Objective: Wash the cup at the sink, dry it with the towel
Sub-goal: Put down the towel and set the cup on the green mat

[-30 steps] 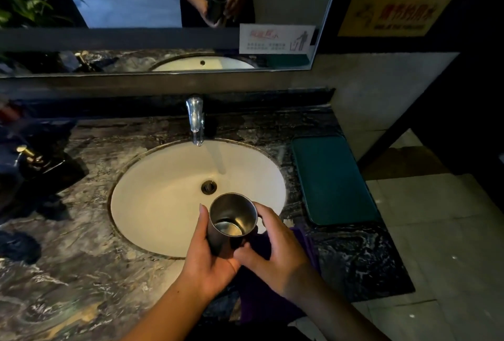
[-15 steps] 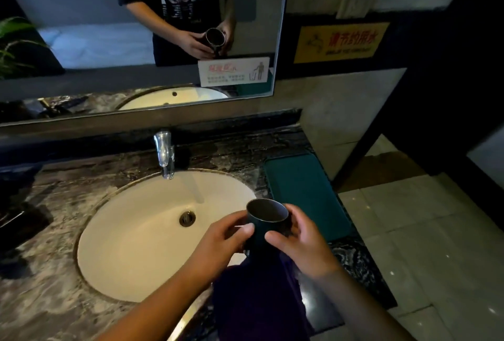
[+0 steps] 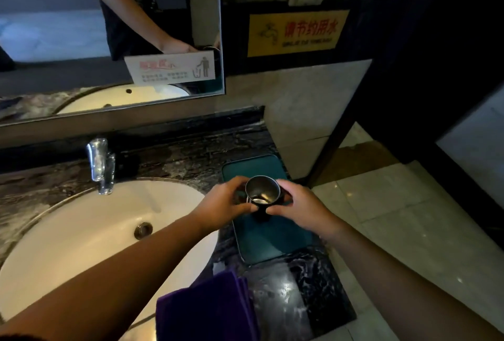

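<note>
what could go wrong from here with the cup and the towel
1. The left hand and right hand hold the metal cup by the fingers alone over the teal mat. If it is wet, it may slip and tip.
2. The purple towel lies at the front edge of the counter, beside a shiny, seemingly wet patch. It could slide off or soak up water before the drying.

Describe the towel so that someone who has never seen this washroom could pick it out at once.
Start at the white sink basin set in the dark marble counter. At the counter's near edge, just right of the basin, lies the towel: a folded purple cloth, unlike the flat teal mat farther back.
</note>
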`<control>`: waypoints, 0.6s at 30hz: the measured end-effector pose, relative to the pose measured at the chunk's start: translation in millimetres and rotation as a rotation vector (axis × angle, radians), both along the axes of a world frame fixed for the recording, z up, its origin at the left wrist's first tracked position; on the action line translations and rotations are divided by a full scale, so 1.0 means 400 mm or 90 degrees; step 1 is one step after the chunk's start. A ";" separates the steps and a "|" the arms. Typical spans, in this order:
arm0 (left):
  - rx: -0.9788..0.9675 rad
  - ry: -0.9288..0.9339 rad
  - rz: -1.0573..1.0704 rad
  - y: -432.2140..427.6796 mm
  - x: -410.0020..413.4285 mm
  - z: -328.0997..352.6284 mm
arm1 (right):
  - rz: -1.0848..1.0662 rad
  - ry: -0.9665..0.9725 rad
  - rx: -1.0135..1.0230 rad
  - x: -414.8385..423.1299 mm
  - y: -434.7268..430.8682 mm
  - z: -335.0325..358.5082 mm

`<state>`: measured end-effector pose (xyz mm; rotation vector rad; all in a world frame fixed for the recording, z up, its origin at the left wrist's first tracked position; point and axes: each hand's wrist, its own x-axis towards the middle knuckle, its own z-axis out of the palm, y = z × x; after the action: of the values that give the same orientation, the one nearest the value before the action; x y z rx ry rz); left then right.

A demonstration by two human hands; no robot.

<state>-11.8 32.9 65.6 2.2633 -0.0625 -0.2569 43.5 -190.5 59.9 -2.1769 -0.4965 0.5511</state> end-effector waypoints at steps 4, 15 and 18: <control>0.117 0.002 -0.019 -0.026 0.057 -0.034 | 0.040 -0.035 -0.069 0.071 -0.008 -0.016; 0.115 0.036 0.039 -0.055 0.129 -0.069 | 0.066 -0.023 -0.077 0.171 -0.019 -0.051; 0.116 0.036 0.043 -0.062 0.128 -0.077 | 0.065 -0.016 -0.080 0.172 -0.023 -0.064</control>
<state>39.3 8.1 34.6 2.4329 0.0697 -0.3013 112.2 -199.8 34.2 -2.2905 -0.6039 0.6257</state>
